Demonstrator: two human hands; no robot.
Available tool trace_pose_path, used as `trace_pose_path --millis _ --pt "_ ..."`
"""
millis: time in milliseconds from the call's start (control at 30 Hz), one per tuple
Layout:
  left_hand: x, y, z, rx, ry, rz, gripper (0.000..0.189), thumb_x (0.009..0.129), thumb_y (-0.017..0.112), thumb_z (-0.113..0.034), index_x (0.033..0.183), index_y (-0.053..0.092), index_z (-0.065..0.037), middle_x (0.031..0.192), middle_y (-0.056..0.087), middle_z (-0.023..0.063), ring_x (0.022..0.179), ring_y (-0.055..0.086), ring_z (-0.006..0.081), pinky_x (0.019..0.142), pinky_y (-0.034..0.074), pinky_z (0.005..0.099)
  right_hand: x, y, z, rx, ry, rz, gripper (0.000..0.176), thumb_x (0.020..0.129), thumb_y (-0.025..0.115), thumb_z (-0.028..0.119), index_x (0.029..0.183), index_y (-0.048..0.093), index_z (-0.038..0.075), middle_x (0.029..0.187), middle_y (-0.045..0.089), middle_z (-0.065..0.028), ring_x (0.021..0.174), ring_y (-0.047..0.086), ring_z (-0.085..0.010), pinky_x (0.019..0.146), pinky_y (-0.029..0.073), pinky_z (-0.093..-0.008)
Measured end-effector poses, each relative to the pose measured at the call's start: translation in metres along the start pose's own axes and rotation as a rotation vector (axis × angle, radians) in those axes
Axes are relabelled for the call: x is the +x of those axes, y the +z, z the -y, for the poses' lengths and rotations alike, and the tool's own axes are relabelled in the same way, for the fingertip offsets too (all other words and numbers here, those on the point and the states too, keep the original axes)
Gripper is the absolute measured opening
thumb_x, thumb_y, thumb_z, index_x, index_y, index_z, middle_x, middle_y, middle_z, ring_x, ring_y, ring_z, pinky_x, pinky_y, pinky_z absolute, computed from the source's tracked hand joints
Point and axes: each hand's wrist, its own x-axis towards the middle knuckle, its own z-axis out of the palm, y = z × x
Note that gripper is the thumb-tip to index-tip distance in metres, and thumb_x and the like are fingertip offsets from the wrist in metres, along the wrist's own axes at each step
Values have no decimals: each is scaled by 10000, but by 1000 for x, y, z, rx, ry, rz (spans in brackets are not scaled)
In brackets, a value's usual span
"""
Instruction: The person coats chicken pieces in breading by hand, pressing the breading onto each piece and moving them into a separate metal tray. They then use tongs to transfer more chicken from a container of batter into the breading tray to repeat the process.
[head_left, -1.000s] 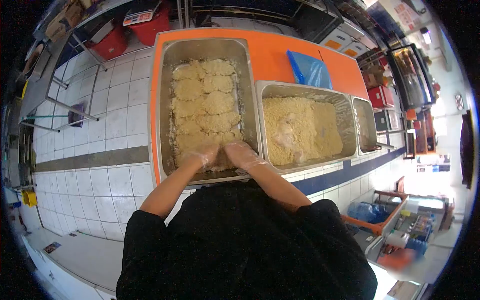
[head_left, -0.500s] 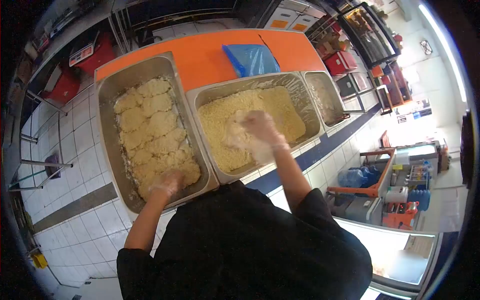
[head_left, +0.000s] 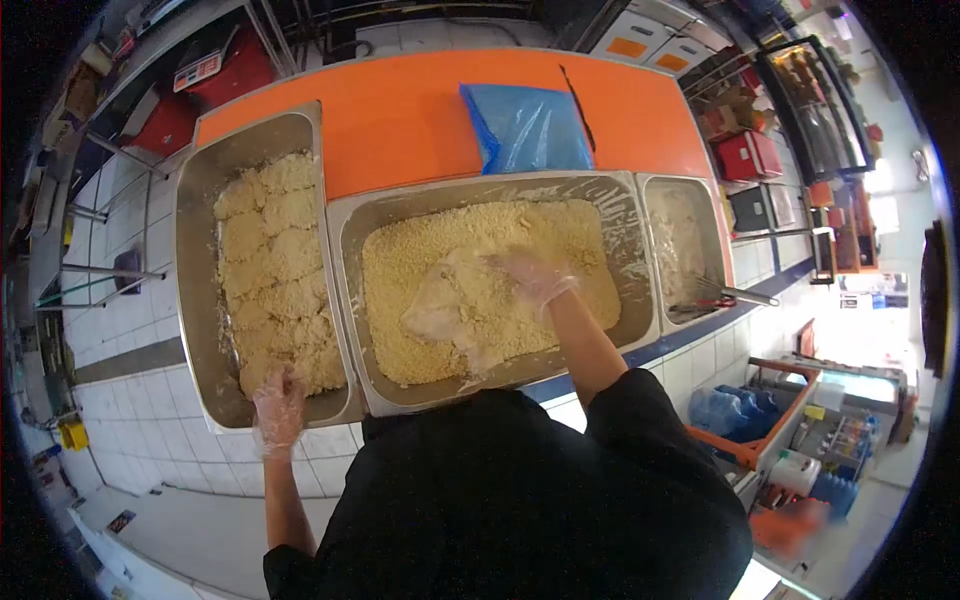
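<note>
Blurring over crumbs [head_left: 392,265], the right hand [head_left: 530,274] hides whether it grips; I cannot tell.

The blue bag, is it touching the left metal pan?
Apart: the head view shows bare orange tabletop between the blue bag and the left metal pan.

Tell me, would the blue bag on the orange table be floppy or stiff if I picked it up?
The blue bag probably would flop, since it looks like creased plastic. Its shiny surface might feel slippery. It lies flat on the orange table, so it likely wouldn't roll.
</note>
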Motion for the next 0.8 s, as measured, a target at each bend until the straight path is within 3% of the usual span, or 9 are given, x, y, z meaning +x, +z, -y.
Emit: trace_pose_path --millis 67,200,300,400,467,567,700,767,800 --pt "3 -7 -23 80 -92 -51 272 822 589 -151 1069 543 -49 870 601 160 800 570 348 709 416 453 16 -57 52 919 774 57 438 795 647 107 1188 516 -37 1053 634 -197 948 614 -275 867 457 -325" --pt "8 -13 -32 -36 -294 -52 254 861 552 -176 1084 543 -55 915 588 164 857 548 352 718 412 452 14 -1 5 932 638 -14 475 776 692 179 1173 527 -22 1036 643 -176 949 611 -275 880 446 -321" --pt "10 -16 -41 -24 -265 -140 267 855 561 -180 1091 544 -56 910 587 166 849 545 356 729 412 459 -6 -1 -19 1075 285 -196 531 754 735 268 1159 535 -11 1041 635 -167 929 610 -266 876 443 -316" --pt "8 -12 -41 68 -259 -192 273 850 567 -167 1097 542 -52 880 589 161 822 552 346 744 411 463 -25 -67 1 795 341 -312 447 721 739 313 1079 631 68 1083 593 -132 941 575 -243 832 476 -353" --pt "9 -12 -41 -7 -305 -178 269 848 568 -153 1097 545 -55 868 592 159 798 556 337 737 418 457 -43 -95 -1 -63 32 -391 600 684 789 287 1166 550 22 1064 611 -169 937 608 -274 876 451 -336" --pt "13 -16 -46 -60 -308 -191 260 844 567 -129 1096 552 -65 854 597 157 759 562 324 715 430 445 -50 -144 4 479 356 -247 578 658 793 297 1146 585 68 1062 612 -174 940 610 -285 839 473 -365" --pt "-1 3 -24 228 -225 -211 242 840 570 -109 1080 560 -81 841 606 151 728 569 313 674 437 435 -69 -146 24 274 473 -267 507 666 775 235 1122 608 87 1081 616 -161 939 614 -285 811 487 -400" --pt "11 -10 -42 46 -310 -207 239 841 572 -114 1077 556 -78 824 605 149 726 570 316 669 434 435 -64 -114 9 203 545 228 466 711 729 208 1144 599 93 1116 609 -135 941 607 -290 820 486 -408" --pt "14 -16 -50 -138 -385 -204 237 842 574 -119 1073 552 -75 808 605 148 724 572 319 664 431 435 -65 -99 6 203 544 236 466 711 729 208 1144 599 93 1116 609 -135 941 607 -290 820 486 -408"
